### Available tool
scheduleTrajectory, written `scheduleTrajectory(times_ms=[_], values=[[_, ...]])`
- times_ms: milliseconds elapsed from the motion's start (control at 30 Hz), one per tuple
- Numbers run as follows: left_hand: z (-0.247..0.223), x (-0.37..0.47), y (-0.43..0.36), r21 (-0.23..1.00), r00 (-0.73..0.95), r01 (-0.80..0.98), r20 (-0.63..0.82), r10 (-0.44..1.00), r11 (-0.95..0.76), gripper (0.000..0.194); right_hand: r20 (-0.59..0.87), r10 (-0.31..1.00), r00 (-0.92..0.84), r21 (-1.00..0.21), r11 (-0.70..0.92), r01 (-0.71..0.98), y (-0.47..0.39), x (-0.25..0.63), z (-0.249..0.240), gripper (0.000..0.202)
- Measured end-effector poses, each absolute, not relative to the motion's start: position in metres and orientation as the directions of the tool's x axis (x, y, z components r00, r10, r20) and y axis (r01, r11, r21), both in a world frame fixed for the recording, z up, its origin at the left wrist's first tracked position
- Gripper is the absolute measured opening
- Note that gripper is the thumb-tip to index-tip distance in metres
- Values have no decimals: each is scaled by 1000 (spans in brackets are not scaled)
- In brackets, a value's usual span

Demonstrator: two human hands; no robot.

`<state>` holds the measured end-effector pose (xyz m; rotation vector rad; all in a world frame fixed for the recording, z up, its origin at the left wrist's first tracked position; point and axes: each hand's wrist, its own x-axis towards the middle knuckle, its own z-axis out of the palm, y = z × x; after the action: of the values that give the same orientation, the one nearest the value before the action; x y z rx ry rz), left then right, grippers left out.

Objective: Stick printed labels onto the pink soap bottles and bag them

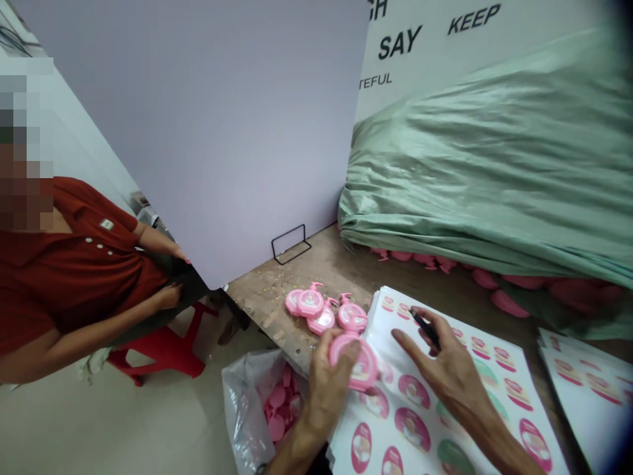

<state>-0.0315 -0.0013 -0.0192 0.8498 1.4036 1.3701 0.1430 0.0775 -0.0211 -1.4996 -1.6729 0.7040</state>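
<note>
My left hand (331,376) grips a round, flat pink pump bottle (368,366) that has a label on its front. Below it lies a stack of white label sheets (435,382), printed with round and oval pink and green labels. Over the sheets, my right hand (445,363) has its fingers closed round a slim black pen-like tool (424,328); its thumb is stretched out toward the left. Several labelled pink pump bottles (310,303) lie grouped on the table just beyond my left hand.
A clear plastic bag (242,389) of pink bottles stands below the table edge. Green cloth (484,171) covers more pink bottles at the back right. A pale partition (222,132) rises behind a black wire stand (291,245). At left, a person in red (84,264) is near a red stool (163,349).
</note>
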Motion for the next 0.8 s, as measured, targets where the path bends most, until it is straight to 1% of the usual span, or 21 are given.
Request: scheduleTrajectory(times_ms=[67,133,200,267,333,400,433,533,600,667,733,800], values=[[-24,-65,4,995,-460,50,-50,887,82,37,173,983,-54,-770,169,615,88,156,-17,50],[-29,-100,12,972,-573,227,85,815,58,39,163,976,-147,-683,219,697,100,164,-17,43],[-32,-126,20,959,-599,278,128,790,56,41,219,949,-226,-548,311,777,110,170,-24,41],[-34,-138,28,951,-592,304,150,792,48,40,316,904,-288,-418,405,813,117,174,-36,39],[-36,-136,33,943,-553,332,172,815,26,36,371,867,-332,-357,463,811,117,178,-47,37],[-37,-124,37,894,-449,448,241,860,-17,29,380,858,-347,-353,481,802,113,181,-53,34],[-39,-116,38,842,-381,538,291,878,-45,26,378,861,-341,-354,475,806,110,184,-53,32],[-44,-95,44,607,-200,785,440,875,-126,23,357,885,-298,-357,424,832,107,193,-44,30],[-49,-85,49,504,-146,850,502,852,-152,23,324,917,-234,-374,351,858,116,206,-35,31],[-55,-81,54,430,-103,885,555,826,-179,23,312,942,-121,-390,243,888,133,228,-29,31],[-62,-79,59,362,-70,911,609,790,-198,24,353,935,6,-385,139,912,153,256,-24,28],[-69,-78,63,294,-35,930,667,744,-220,24,438,895,89,-367,88,926,171,281,-16,24]])
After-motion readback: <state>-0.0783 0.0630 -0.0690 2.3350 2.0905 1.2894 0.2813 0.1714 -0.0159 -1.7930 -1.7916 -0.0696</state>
